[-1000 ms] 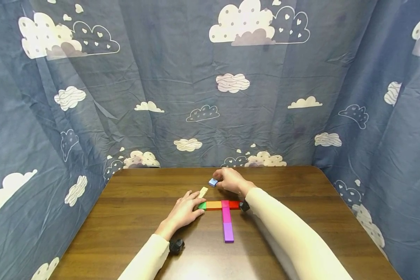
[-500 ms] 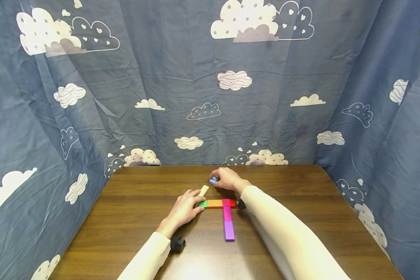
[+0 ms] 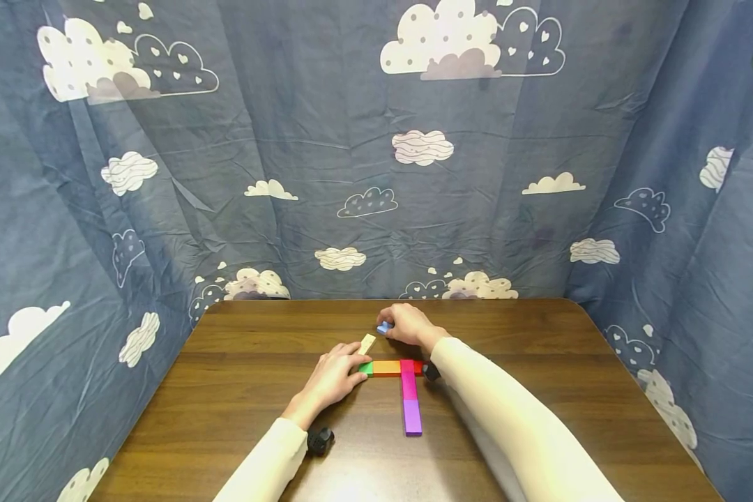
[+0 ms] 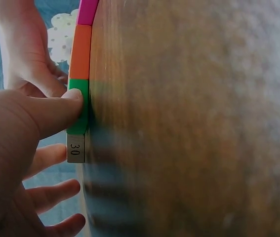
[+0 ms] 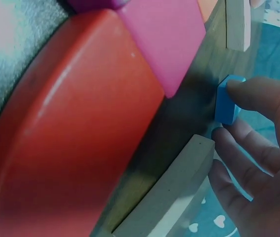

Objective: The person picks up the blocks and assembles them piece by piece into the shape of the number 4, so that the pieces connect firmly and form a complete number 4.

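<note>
In the head view my right hand [image 3: 409,323] pinches a small blue block [image 3: 383,328] near the table's far side. The right wrist view shows its thumb on that blue block [image 5: 226,100], other fingers partly behind it. My left hand [image 3: 334,376] rests beside a row of green [image 3: 367,369], orange [image 3: 386,369] and red [image 3: 418,367] blocks. In the left wrist view its thumb lies on the green block [image 4: 78,106], with fingers spread. An unpainted block end marked 30 [image 4: 75,149] is beside the index finger. A cream block [image 3: 367,344] sticks out past the left fingers.
A pink block [image 3: 409,383] and a purple block [image 3: 412,418] run from the row towards the front. Another pale wooden block [image 5: 174,187] lies below the right fingers in the right wrist view. A cloud-patterned curtain [image 3: 301,230] hangs behind the brown table [image 3: 226,390].
My right hand has moved slightly left and its fingers have closed over the blue block, which was more exposed a second ago. The left hand keeps its place.
</note>
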Demonstrator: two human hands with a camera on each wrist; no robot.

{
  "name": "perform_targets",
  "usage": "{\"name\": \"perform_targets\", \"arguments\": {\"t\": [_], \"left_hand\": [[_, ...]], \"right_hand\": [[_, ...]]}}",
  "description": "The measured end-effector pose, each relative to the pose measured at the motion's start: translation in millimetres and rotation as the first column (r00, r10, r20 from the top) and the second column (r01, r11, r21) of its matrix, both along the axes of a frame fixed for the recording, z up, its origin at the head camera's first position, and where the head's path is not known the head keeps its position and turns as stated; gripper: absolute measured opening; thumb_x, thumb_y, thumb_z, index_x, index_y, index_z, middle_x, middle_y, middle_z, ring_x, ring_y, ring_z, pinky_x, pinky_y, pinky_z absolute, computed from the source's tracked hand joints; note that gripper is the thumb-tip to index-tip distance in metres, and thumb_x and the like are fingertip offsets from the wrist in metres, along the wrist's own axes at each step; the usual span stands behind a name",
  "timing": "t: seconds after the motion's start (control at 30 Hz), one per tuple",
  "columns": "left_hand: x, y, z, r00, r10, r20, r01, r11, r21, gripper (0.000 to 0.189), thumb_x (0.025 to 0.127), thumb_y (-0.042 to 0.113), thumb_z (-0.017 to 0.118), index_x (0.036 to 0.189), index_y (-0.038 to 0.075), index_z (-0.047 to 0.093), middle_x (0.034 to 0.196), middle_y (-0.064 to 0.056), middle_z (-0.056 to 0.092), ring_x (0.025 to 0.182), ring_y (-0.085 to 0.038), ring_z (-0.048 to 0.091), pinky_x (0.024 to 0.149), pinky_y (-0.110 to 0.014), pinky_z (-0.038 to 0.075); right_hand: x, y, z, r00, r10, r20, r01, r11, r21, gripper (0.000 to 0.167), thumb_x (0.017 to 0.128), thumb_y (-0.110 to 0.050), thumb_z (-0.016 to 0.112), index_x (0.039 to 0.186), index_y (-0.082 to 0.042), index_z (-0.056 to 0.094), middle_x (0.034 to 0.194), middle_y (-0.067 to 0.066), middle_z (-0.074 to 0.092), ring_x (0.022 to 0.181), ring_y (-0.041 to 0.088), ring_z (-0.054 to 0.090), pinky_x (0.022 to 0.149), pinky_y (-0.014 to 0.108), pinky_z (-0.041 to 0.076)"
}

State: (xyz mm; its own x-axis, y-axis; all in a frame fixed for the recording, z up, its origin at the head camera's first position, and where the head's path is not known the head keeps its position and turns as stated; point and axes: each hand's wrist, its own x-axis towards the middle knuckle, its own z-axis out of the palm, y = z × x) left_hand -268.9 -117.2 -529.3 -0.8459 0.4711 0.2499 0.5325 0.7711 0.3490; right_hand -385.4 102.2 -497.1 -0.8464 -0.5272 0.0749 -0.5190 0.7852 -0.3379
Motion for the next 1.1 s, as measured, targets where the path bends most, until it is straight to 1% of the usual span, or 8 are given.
{"name": "perform_targets", "arguments": {"t": [0.13, 0.27, 0.43, 0.53, 0.6, 0.77, 1.0, 1.1], "left_hand": [[0.7, 0.5, 0.0, 1.000, -0.002, -0.017, 0.002, 1.000, -0.006, 0.035, 0.092, 0.029, 0.075, 0.125, 0.017, 0.072, 0.145, -0.014, 0.053, 0.130, -0.031, 0.051, 0.095, -0.061, 0.045], [1.4, 0.8, -0.6, 1.000, -0.005, -0.023, 0.006, 1.000, 0.006, 0.035, 0.092, 0.026, 0.075, 0.125, 0.015, 0.072, 0.145, -0.015, 0.054, 0.130, -0.034, 0.051, 0.095, -0.062, 0.044], [2.0, 0.3, 0.1, 1.000, -0.003, -0.025, 0.003, 1.000, 0.015, 0.037, 0.092, 0.027, 0.075, 0.126, 0.015, 0.070, 0.144, -0.016, 0.054, 0.130, -0.035, 0.051, 0.094, -0.063, 0.045], [1.5, -0.2, 0.9, 1.000, -0.002, -0.023, 0.002, 1.000, 0.012, 0.039, 0.092, 0.029, 0.074, 0.128, 0.014, 0.069, 0.144, -0.015, 0.054, 0.130, -0.034, 0.051, 0.094, -0.063, 0.045], [1.5, -0.4, 1.8, 1.000, -0.003, -0.025, 0.003, 1.000, 0.009, 0.041, 0.092, 0.029, 0.074, 0.129, 0.014, 0.068, 0.145, -0.015, 0.054, 0.130, -0.033, 0.051, 0.094, -0.063, 0.045], [3.3, -3.1, 3.5, 1.000, -0.004, -0.020, 0.004, 1.000, 0.013, 0.045, 0.092, 0.028, 0.074, 0.133, 0.012, 0.066, 0.145, -0.014, 0.054, 0.131, -0.036, 0.050, 0.094, -0.063, 0.044], [6.7, -5.4, 3.9, 1.000, 0.018, 0.016, -0.018, 1.000, -0.014, 0.049, 0.093, 0.029, 0.072, 0.138, 0.012, 0.062, 0.148, -0.011, 0.051, 0.135, -0.041, 0.046, 0.099, -0.064, 0.041], [8.1, -5.9, 4.6, 0.999, 0.024, 0.031, -0.024, 1.000, -0.017, 0.050, 0.094, 0.029, 0.071, 0.141, 0.012, 0.060, 0.150, -0.011, 0.050, 0.136, -0.041, 0.044, 0.101, -0.064, 0.040]], "right_hand": [[2.1, -0.9, 0.0, 1.000, -0.001, -0.004, 0.001, 1.000, -0.022, 0.025, 0.084, -0.014, 0.081, 0.108, -0.017, 0.075, 0.097, -0.002, 0.073, 0.090, 0.014, 0.064, 0.084, 0.039, 0.052], [2.9, -2.1, -0.1, 1.000, 0.006, -0.010, -0.006, 0.999, -0.034, 0.024, 0.083, -0.013, 0.081, 0.106, -0.016, 0.075, 0.093, -0.002, 0.073, 0.086, 0.014, 0.062, 0.082, 0.039, 0.052], [2.8, -2.9, -0.4, 1.000, 0.015, 0.002, -0.015, 1.000, -0.013, 0.026, 0.084, -0.014, 0.080, 0.110, -0.016, 0.076, 0.094, -0.001, 0.072, 0.087, 0.014, 0.062, 0.083, 0.038, 0.051], [2.3, -2.0, 0.3, 1.000, 0.031, 0.002, -0.031, 1.000, -0.005, 0.029, 0.082, -0.013, 0.081, 0.111, -0.016, 0.076, 0.091, -0.002, 0.071, 0.084, 0.015, 0.059, 0.081, 0.037, 0.051], [1.6, -0.1, 0.3, 0.999, 0.040, -0.009, -0.040, 0.999, 0.000, 0.031, 0.080, -0.010, 0.082, 0.110, -0.017, 0.076, 0.087, -0.002, 0.069, 0.080, 0.015, 0.058, 0.078, 0.037, 0.050], [0.3, 3.9, -1.6, 0.999, 0.047, -0.028, -0.047, 0.999, -0.007, 0.033, 0.076, -0.005, 0.083, 0.106, -0.017, 0.076, 0.084, -0.001, 0.068, 0.078, 0.015, 0.057, 0.074, 0.037, 0.049], [-2.1, 5.9, -3.1, 0.999, 0.034, -0.018, -0.034, 0.999, -0.021, 0.031, 0.074, -0.008, 0.087, 0.100, -0.019, 0.075, 0.087, -0.003, 0.070, 0.081, 0.013, 0.061, 0.077, 0.036, 0.051], [-3.7, 4.0, -1.5, 0.999, 0.038, -0.019, -0.039, 0.999, -0.029, 0.032, 0.073, -0.007, 0.087, 0.101, -0.019, 0.075, 0.088, -0.004, 0.071, 0.084, 0.013, 0.064, 0.079, 0.036, 0.052]]}}
